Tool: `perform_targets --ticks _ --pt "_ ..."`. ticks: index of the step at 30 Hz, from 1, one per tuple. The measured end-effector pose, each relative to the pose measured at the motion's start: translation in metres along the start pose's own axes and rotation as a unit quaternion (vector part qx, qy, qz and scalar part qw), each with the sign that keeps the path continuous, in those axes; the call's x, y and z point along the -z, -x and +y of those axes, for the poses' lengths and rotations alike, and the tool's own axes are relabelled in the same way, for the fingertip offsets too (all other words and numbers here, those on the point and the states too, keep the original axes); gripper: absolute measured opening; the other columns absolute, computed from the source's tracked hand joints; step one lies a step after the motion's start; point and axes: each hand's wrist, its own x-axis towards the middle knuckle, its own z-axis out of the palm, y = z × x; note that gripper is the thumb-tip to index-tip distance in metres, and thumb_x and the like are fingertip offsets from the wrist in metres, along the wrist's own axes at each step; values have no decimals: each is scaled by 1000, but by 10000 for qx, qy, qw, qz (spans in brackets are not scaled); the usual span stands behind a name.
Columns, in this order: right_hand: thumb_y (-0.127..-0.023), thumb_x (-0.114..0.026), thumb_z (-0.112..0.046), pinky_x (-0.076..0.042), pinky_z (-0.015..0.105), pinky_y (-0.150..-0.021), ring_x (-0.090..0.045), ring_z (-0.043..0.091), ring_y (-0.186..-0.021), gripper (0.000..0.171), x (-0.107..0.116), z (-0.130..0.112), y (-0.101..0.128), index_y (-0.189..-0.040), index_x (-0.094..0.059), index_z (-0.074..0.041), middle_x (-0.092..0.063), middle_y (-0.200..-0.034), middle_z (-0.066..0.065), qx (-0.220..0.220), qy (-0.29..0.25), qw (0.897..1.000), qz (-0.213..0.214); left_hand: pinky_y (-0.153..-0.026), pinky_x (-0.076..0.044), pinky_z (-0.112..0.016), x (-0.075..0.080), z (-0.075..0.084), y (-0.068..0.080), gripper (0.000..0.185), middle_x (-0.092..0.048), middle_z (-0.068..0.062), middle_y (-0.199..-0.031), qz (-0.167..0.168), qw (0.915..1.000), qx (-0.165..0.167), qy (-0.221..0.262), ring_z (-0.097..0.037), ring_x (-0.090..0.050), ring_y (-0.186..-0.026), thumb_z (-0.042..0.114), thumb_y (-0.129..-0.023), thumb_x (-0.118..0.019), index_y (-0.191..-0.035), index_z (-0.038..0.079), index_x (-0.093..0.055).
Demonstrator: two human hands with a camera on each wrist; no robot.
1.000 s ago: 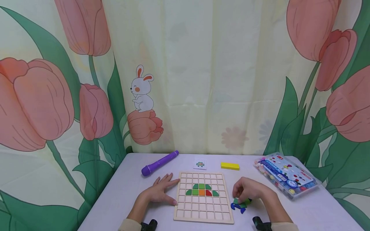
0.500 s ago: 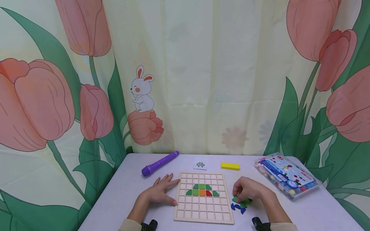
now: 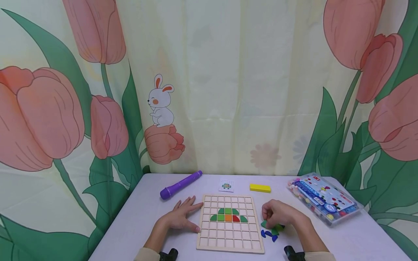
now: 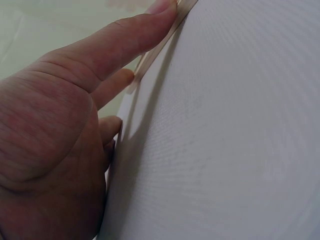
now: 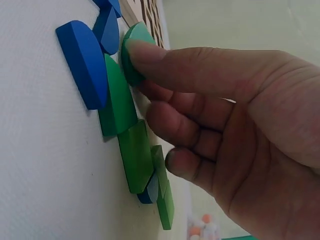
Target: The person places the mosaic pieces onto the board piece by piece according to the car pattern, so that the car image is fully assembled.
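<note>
My left hand (image 3: 181,215) lies at the left edge of a wooden grid board (image 3: 228,237), its fingers spread and straight; thumb and a fingertip touch the rim, as the thumb (image 4: 115,45) shows in the left wrist view. On the board sit green, orange and red pieces (image 3: 228,217) in two rows. Right of it, my right hand (image 3: 279,213) pinches a dark green rounded block (image 5: 140,32) between thumb and index finger. Beneath that hand lie loose green blocks (image 5: 135,157) and blue rounded blocks (image 5: 82,62). The hand hides part of this pile in the head view.
Behind the board lie a small pattern card (image 3: 226,185) and a yellow bar (image 3: 259,187). A purple microphone (image 3: 180,185) is at the back left. At the back right stands a clear plastic case (image 3: 324,197) of colourful bits. A printed curtain (image 3: 215,90) hangs behind the table.
My right hand has shifted slightly left, towards the board, with the green block between its fingertips. My left hand and the pieces on the board look unchanged.
</note>
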Motion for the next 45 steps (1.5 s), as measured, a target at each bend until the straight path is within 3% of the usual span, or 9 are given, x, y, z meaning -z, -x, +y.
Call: perform_targets --ticks 4,15,27,35,45 --pt "-84 -85 -8 -45 26 -61 -58 18 -69 16 1 0 -2 -88 -70 -7 -63 -73 2 190 -95 9998 13 -128 2 -67 0 0 0 101 -15 -14 -175 -1 10000 -8 11 -39 -6 -163 61 -73 -86 -160 33 -42" --pt "-91 -80 -12 -53 24 -70 -60 21 -82 10 -5 -9 -16 -99 -74 -11 -69 -88 2 895 -583 9925 594 -128 2 -67 1 0 0 101 -15 -15 -175 14 10000 -69 -32 -39 -6 -163 60 -74 -86 -160 31 -42" --pt "-98 -70 -11 -55 21 -73 -60 21 -89 29 -20 -27 -25 -126 -75 -9 -72 -105 8 1025 -894 9852 1047 -128 2 -68 2 3 1 102 -15 -17 -175 16 10000 -80 8 -41 -6 -163 58 -73 -87 -160 28 -43" --pt "-97 -69 -12 -53 22 -69 -61 19 -83 25 -33 -44 -34 -120 -78 -7 -71 -97 4 1046 -841 9850 1082 -127 2 -68 3 4 2 102 -15 -18 -174 29 9999 -91 53 -42 -6 -162 57 -73 -88 -160 26 -44" --pt "-95 -70 -10 -56 24 -65 -62 17 -77 20 -51 -70 -50 -113 -79 -8 -72 -94 3 1423 -687 9828 960 -127 2 -68 2 2 2 102 -15 -18 -174 40 10000 -79 34 -41 -6 -162 58 -73 -88 -159 27 -44"
